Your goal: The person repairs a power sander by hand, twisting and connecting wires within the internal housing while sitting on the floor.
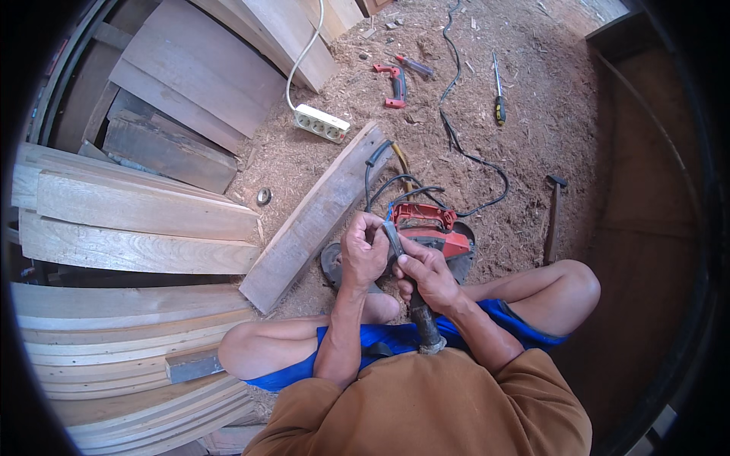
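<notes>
My right hand (427, 272) is closed round a slim grey tool (392, 237) that points up and left; its exact kind is unclear. Beside the tool's tip, my left hand (363, 249) has its fingers pinched together, and what lies between them is hidden. A short blue wire (391, 210) shows just above the fingertips. Right beyond both hands sits a red power tool (449, 242) with its red handle housing (423, 216) opened up and black cable around it. A black cylindrical part (427, 325) lies between my legs, below the right hand.
A thick plank (319, 220) lies slantwise left of the power tool. Beyond are a white power strip (322, 124), a loose red handle piece (394, 87), screwdrivers (499, 91) and a black cable (445, 114). A hammer (554, 216) lies right. Stacked boards (137, 220) fill the left side.
</notes>
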Demonstrator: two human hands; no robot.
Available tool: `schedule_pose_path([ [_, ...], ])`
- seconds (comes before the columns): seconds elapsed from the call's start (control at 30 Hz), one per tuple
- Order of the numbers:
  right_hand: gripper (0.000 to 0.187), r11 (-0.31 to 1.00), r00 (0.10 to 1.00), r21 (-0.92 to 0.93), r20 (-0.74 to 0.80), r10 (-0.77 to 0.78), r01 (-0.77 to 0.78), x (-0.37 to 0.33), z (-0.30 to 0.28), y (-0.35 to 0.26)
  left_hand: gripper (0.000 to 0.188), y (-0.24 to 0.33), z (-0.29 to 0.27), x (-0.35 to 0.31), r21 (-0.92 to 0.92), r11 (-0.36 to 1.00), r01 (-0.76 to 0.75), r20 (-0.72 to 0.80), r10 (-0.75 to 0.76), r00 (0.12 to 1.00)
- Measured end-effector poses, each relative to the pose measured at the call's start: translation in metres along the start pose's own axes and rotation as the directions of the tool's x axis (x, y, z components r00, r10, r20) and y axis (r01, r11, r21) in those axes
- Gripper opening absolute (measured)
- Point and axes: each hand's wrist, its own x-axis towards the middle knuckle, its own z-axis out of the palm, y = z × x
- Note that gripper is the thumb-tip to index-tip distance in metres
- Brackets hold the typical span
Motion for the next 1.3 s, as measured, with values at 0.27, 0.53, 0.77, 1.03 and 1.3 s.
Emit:
schedule_pose_path([
  [0.27,0.052,0.995,0.999,0.092,-0.017,0.032,-0.03,0.003,-0.008,0.006,0.004,0.004,0.0,-0.003,-0.047,0.999,0.022,0.007,-0.021,1.0],
  [0.53,0.054,0.989,0.999,0.147,-0.021,0.036,-0.032,-0.004,-0.01,-0.002,0.005,0.009,0.0,-0.002,-0.096,0.994,0.054,-0.015,-0.055,0.998],
  [0.77,0.052,0.999,1.0,-0.021,0.003,0.024,-0.024,-0.006,0.001,-0.009,0.005,0.011,0.004,-0.002,0.047,0.999,0.013,-0.029,-0.012,1.0],
  [1.03,0.051,0.998,1.0,-0.055,0.015,0.024,-0.023,-0.004,0.001,-0.006,0.006,0.004,0.003,-0.002,0.079,0.997,-0.016,-0.038,0.019,0.999],
  [1.3,0.051,0.999,0.999,0.019,0.006,0.041,-0.041,-0.003,-0.001,-0.004,0.006,0.003,0.001,-0.004,0.0,1.0,-0.027,-0.024,0.027,0.999],
])
